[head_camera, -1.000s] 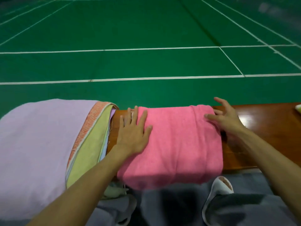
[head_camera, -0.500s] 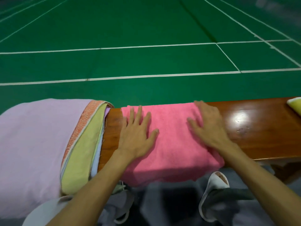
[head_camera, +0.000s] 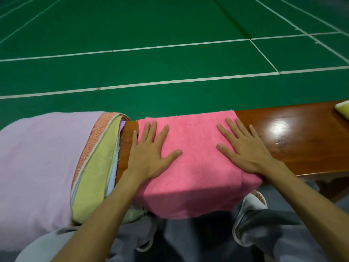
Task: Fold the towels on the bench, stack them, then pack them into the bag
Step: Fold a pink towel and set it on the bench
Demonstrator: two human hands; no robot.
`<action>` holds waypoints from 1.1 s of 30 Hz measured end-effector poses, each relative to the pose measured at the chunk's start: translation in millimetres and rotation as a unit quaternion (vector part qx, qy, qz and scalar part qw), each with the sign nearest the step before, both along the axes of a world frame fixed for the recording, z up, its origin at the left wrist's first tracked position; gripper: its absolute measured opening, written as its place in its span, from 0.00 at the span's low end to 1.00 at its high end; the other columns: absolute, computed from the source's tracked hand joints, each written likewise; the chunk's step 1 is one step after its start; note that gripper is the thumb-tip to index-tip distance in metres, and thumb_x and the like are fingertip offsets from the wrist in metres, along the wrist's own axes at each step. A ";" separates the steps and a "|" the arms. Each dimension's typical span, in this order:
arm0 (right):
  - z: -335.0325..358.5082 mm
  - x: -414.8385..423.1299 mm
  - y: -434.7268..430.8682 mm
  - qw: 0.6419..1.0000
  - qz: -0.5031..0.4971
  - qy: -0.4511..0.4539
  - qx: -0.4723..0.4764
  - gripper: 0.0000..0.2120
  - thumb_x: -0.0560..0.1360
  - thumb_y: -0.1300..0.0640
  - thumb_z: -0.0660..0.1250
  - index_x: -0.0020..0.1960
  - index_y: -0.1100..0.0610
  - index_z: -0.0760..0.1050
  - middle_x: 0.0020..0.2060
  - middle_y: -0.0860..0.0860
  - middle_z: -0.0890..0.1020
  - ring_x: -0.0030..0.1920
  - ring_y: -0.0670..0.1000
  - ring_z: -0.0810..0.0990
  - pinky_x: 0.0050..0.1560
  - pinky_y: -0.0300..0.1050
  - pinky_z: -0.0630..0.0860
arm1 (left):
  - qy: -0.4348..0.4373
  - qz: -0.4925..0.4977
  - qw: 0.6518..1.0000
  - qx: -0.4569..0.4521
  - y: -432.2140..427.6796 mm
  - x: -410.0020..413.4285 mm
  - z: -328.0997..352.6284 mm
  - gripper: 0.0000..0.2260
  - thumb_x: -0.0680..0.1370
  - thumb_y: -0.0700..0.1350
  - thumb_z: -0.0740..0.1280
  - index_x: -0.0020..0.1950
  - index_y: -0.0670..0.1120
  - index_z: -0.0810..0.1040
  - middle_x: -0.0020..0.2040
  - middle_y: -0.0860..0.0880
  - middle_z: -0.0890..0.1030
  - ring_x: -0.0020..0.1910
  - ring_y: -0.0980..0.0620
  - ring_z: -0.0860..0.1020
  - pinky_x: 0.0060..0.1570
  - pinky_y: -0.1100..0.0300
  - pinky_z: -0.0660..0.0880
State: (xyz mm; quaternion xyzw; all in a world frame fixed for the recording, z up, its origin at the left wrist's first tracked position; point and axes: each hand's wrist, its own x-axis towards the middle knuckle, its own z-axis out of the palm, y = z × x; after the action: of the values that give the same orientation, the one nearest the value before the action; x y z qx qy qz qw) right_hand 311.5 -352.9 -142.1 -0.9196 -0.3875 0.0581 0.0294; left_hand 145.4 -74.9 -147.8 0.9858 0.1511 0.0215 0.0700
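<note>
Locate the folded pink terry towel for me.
In the head view the pink terry towel lies mid-frame across the brown wooden bench, under the flat left hand and right hand, just right of the lilac-topped towel pile.

Green court floor (head_camera: 170, 19), white boundary lines (head_camera: 170, 46) crossing it

No legible text, label, brand, number or sign in view. Pink terry towel (head_camera: 198, 163): plain nap, unmarked. Glossy brown wooden desk (head_camera: 306, 148): bare grain and glare only. Green court floor (head_camera: 170, 25): white boundary lines, no characters. Orange speckled towel border (head_camera: 90, 144): fine pattern, nothing readable.
</note>
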 end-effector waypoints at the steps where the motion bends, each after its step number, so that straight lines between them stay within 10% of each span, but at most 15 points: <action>1: -0.5 2.3 -2.0 1.000 -0.001 0.000 0.001 0.37 0.77 0.26 0.34 0.82 0.39 0.37 0.82 0.45 0.37 0.82 0.50 0.35 0.80 0.62 0.40 | 0.002 -0.002 1.000 0.000 -0.6 0.2 0.3 0.41 0.76 0.78 0.42 0.84 0.59 0.43 0.84 0.47 0.40 0.83 0.48 0.37 0.80 0.37 0.40; 8: 6.8 -6.4 3.2 0.993 -0.047 0.027 0.100 0.34 0.82 0.33 0.44 0.84 0.46 0.50 0.83 0.51 0.51 0.82 0.53 0.50 0.80 0.60 0.50 | -0.091 0.060 0.991 -0.079 -8.2 -6.9 12.3 0.35 0.82 0.69 0.52 0.83 0.51 0.55 0.84 0.46 0.55 0.83 0.45 0.53 0.79 0.40 0.54; 11: 18.1 -16.5 4.5 0.974 -0.162 -0.042 0.152 0.30 0.80 0.39 0.58 0.72 0.61 0.68 0.68 0.61 0.73 0.65 0.61 0.70 0.63 0.56 0.71 | -0.184 0.217 0.956 -0.075 -5.2 -20.4 26.9 0.23 0.80 0.59 0.64 0.62 0.40 0.73 0.60 0.40 0.77 0.58 0.38 0.76 0.54 0.46 0.73; 17: 28.3 -25.2 -2.6 0.967 -0.239 0.017 0.090 0.18 0.80 0.44 0.67 0.42 0.59 0.75 0.36 0.52 0.80 0.39 0.55 0.81 0.36 0.47 0.75 | -0.008 0.213 0.970 -0.117 2.8 -39.1 33.4 0.16 0.77 0.58 0.71 0.42 0.46 0.75 0.35 0.47 0.79 0.33 0.49 0.77 0.32 0.57 0.71; 21: 32.3 -18.3 -5.4 0.971 -0.203 0.041 0.118 0.15 0.83 0.48 0.63 0.42 0.56 0.72 0.36 0.52 0.78 0.37 0.54 0.78 0.34 0.46 0.68 | -0.049 0.217 0.951 -0.213 4.9 -31.5 41.5 0.13 0.82 0.53 0.67 0.46 0.43 0.77 0.41 0.47 0.80 0.39 0.47 0.79 0.42 0.50 0.78; 28: 68.2 -12.7 -16.4 0.718 -0.235 0.459 0.468 0.07 0.79 0.62 0.68 0.50 0.51 0.75 0.25 0.43 0.77 0.21 0.42 0.71 0.19 0.33 0.64 | -0.031 0.247 0.789 -0.561 18.9 -28.8 75.1 0.08 0.81 0.52 0.69 0.56 0.48 0.79 0.58 0.46 0.83 0.55 0.44 0.82 0.59 0.43 0.78; 33: 84.4 -3.5 -28.0 0.656 -0.239 0.513 0.500 0.10 0.72 0.60 0.69 0.53 0.58 0.82 0.32 0.47 0.80 0.22 0.43 0.70 0.18 0.33 0.64 | -0.035 0.167 0.709 -0.684 43.3 -38.8 89.0 0.35 0.64 0.42 0.83 0.68 0.47 0.73 0.60 0.40 0.83 0.54 0.43 0.85 0.46 0.52 0.84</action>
State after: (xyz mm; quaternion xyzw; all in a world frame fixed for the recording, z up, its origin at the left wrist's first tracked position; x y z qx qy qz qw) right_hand 308.1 -380.8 -57.6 -0.6516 -0.0480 0.3089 0.6912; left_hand 106.6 -31.6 -58.8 0.6254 0.2844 -0.0419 0.7255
